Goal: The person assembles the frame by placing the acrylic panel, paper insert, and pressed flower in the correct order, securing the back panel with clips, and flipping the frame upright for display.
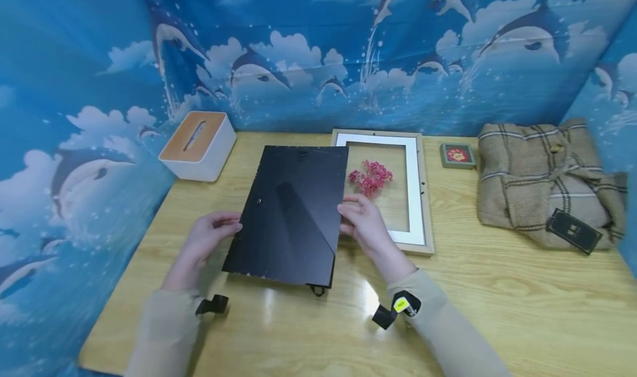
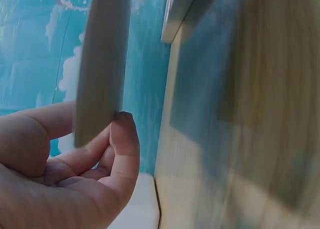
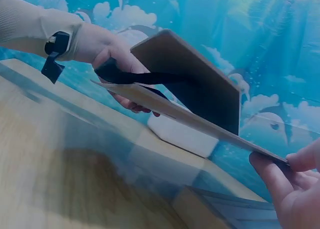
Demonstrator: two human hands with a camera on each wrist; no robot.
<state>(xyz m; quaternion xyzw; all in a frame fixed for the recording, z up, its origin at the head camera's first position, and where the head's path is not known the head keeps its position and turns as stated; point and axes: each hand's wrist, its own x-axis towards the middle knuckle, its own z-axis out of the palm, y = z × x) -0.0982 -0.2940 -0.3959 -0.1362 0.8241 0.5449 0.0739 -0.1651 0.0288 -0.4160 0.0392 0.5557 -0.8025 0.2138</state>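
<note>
1. Around you on the table (image 1: 497, 316): one tissue box (image 1: 196, 169) at the far left, one small green box (image 1: 458, 157) right of the frame, and one folded plaid garment (image 1: 522, 172) with one black tag (image 1: 574, 231) farther right.
2. Behind them hangs the dolphin backdrop (image 1: 298, 62).
3. In your way: the one black board (image 1: 291, 222) hides much of the left side of the one picture frame (image 1: 427, 239); one pink flower cluster (image 1: 370, 178) shows inside the frame's opening.
4. You hold that board tilted above the table, just left of the frame.
5. Your two hands pinch opposite edges: left hand (image 1: 209, 239) fingers and thumb closed on its left edge, right hand (image 1: 365, 228) likewise on its right.
</note>
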